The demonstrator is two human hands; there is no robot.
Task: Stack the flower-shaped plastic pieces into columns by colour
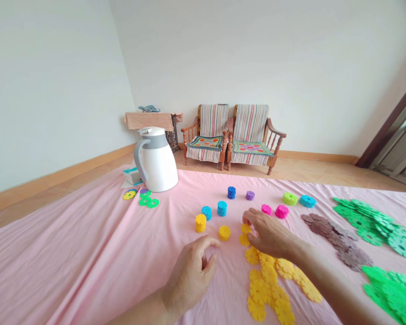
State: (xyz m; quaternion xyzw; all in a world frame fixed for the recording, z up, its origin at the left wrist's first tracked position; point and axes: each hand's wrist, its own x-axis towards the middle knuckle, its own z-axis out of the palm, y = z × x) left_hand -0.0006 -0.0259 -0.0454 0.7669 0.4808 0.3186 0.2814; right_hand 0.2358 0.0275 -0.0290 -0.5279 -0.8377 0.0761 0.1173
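My right hand (269, 235) rests on the pink cloth (88, 253), its fingertips pinched on a yellow snowflake disc (246, 228) at the top of a scattered pile of yellow discs (270, 289). My left hand (193, 271) hovers low with fingers curled and slightly apart, holding nothing I can see, just below a short yellow stack (224, 232). A taller yellow stack (200, 223) stands to the left of it.
Small stacks stand beyond: two light blue (222, 208), dark blue (231, 192), purple (250, 195), pink (282, 211), lime (290, 198), teal (307, 201). Brown discs (338, 239) and green discs (379, 223) spread right. A white jug (157, 159) stands back left.
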